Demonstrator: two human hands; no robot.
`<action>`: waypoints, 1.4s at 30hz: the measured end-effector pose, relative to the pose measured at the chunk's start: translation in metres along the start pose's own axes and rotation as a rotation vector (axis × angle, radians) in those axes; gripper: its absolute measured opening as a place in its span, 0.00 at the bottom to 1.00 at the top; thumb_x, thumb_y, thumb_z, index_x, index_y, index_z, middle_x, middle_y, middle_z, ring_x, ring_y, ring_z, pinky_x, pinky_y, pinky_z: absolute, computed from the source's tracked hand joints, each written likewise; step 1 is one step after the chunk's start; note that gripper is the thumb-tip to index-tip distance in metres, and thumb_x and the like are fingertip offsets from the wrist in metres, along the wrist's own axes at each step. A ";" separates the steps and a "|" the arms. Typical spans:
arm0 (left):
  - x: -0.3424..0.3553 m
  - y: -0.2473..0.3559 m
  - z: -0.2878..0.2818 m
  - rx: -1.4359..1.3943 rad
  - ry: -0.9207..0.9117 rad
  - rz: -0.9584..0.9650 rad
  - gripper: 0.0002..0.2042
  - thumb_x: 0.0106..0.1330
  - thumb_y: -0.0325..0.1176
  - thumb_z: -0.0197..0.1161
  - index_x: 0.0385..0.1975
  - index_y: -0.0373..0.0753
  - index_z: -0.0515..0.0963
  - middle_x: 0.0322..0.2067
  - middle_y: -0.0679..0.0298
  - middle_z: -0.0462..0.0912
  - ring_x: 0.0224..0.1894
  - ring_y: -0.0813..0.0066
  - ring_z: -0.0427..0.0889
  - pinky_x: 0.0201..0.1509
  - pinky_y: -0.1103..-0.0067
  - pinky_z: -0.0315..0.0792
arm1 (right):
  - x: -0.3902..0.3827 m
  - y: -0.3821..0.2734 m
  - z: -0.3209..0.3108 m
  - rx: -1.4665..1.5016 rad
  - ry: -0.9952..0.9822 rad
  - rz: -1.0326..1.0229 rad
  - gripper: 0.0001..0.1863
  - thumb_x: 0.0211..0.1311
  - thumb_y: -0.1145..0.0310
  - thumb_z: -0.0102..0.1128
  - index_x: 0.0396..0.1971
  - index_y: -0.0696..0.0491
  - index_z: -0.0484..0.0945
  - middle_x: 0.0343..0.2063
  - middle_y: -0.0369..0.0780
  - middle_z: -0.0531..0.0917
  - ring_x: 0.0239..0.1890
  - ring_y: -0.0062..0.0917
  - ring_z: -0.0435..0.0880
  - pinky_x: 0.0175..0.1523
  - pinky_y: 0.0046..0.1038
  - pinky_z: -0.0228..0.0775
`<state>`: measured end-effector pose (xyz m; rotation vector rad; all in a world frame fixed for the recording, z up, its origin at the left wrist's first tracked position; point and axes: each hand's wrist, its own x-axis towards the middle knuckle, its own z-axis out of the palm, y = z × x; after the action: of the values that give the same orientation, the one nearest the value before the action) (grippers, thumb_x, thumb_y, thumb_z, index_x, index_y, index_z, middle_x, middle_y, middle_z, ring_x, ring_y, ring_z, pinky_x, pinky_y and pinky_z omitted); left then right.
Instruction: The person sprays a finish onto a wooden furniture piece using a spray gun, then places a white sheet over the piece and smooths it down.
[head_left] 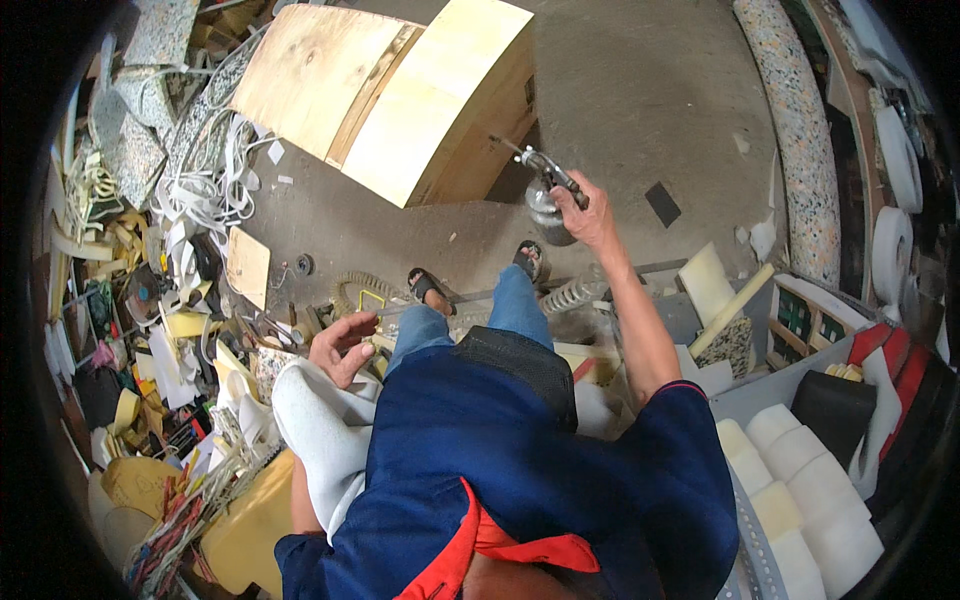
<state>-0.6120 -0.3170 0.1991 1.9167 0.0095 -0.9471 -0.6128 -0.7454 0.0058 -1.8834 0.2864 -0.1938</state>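
Note:
My right hand (588,212) is wrapped round the handle of a metal spray gun (540,165) with a round cup (547,215) hanging under it. Its nozzle points left, at the side of a curved plywood piece (440,85) standing on the floor. A thin spray seems to leave the nozzle. My left hand (343,345) is held out at my left side, fingers apart, with nothing in it. A pale cloth or foam piece (315,430) lies over my left forearm and hides part of it.
Tangled white strips (205,190) and heaped foam scraps (150,350) fill the left side. A speckled foam roll (795,140) lies along the right. White foam blocks (800,480) are stacked at the lower right. A coiled hose (575,294) lies beside my feet; a dark square (662,204) is on the floor.

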 end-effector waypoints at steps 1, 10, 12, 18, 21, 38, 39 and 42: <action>-0.001 0.000 0.000 -0.007 0.003 0.003 0.28 0.62 0.41 0.68 0.59 0.31 0.73 0.51 0.52 0.81 0.54 0.64 0.79 0.60 0.70 0.71 | -0.009 -0.002 0.007 -0.014 0.025 -0.018 0.29 0.63 0.40 0.60 0.41 0.54 0.80 0.18 0.39 0.74 0.21 0.20 0.70 0.28 0.27 0.65; -0.011 0.001 -0.005 0.024 0.026 0.069 0.27 0.61 0.40 0.66 0.57 0.31 0.74 0.50 0.51 0.81 0.53 0.64 0.80 0.58 0.70 0.73 | -0.067 -0.021 0.047 0.144 -0.151 0.145 0.28 0.65 0.41 0.59 0.39 0.57 0.79 0.19 0.36 0.75 0.24 0.18 0.72 0.31 0.25 0.66; -0.012 0.000 -0.006 0.005 0.022 0.062 0.27 0.61 0.40 0.67 0.57 0.31 0.74 0.49 0.52 0.82 0.53 0.64 0.81 0.58 0.70 0.73 | -0.074 -0.027 0.050 0.145 -0.215 0.217 0.28 0.67 0.41 0.57 0.35 0.57 0.78 0.20 0.31 0.76 0.26 0.15 0.73 0.33 0.23 0.67; -0.011 -0.006 -0.010 -0.022 0.021 0.077 0.28 0.60 0.42 0.68 0.57 0.32 0.75 0.48 0.52 0.83 0.52 0.64 0.81 0.58 0.70 0.73 | -0.085 -0.046 0.053 0.267 -0.261 0.196 0.31 0.65 0.36 0.55 0.32 0.56 0.76 0.22 0.29 0.76 0.27 0.14 0.73 0.33 0.21 0.67; -0.011 -0.009 -0.013 -0.031 0.026 0.083 0.28 0.60 0.42 0.68 0.57 0.32 0.76 0.48 0.52 0.83 0.52 0.64 0.81 0.59 0.70 0.73 | -0.081 -0.051 0.048 0.329 -0.215 0.253 0.33 0.64 0.35 0.55 0.34 0.57 0.76 0.23 0.30 0.77 0.28 0.13 0.74 0.34 0.20 0.67; -0.016 -0.001 -0.018 -0.071 0.058 0.112 0.28 0.61 0.42 0.66 0.58 0.31 0.74 0.51 0.51 0.81 0.55 0.63 0.80 0.62 0.70 0.70 | -0.060 -0.082 0.019 0.130 -0.205 0.122 0.26 0.65 0.46 0.63 0.47 0.55 0.80 0.21 0.35 0.76 0.23 0.16 0.69 0.28 0.23 0.64; -0.015 -0.001 -0.017 -0.059 0.065 0.113 0.28 0.61 0.42 0.66 0.58 0.31 0.74 0.50 0.52 0.82 0.55 0.64 0.80 0.62 0.70 0.70 | -0.057 -0.080 0.019 0.174 -0.167 0.120 0.27 0.65 0.43 0.61 0.46 0.55 0.80 0.20 0.34 0.75 0.23 0.15 0.68 0.27 0.24 0.62; -0.016 -0.002 -0.016 -0.077 0.066 0.122 0.27 0.62 0.41 0.67 0.57 0.31 0.74 0.50 0.52 0.82 0.54 0.65 0.80 0.61 0.71 0.71 | -0.036 -0.074 0.018 0.083 0.002 0.126 0.31 0.64 0.39 0.59 0.46 0.56 0.80 0.19 0.34 0.74 0.23 0.16 0.68 0.28 0.25 0.63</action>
<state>-0.6146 -0.2978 0.2108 1.8546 -0.0314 -0.7911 -0.6347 -0.6964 0.0700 -1.7770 0.3912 -0.1200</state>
